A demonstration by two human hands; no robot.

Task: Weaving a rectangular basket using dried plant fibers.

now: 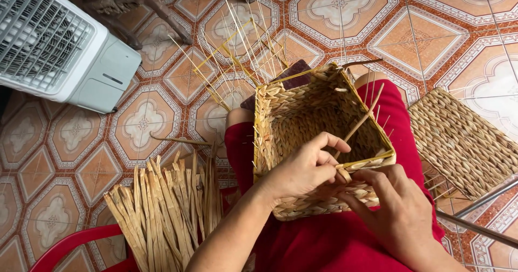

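Head view showed the basket (302, 115) on my lap at frame centre, my left hand (305, 169) pinched shut on a strand (359, 122) at the near rim. My right hand (396, 207) gripped the rim beside it; I judged steady tension would keep the weave tight.

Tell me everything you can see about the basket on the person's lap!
The basket is rectangular and woven from flat, dried tan straw-like strands, with a yellowish rim. It looks unfinished: thin loose stakes stick up and out from its far side. It is empty inside and rests tilted on the person's lap, over red cloth, its opening facing the camera. The left hand reaches over the near rim, pinching a strand, and the right hand presses on the same rim beside it.
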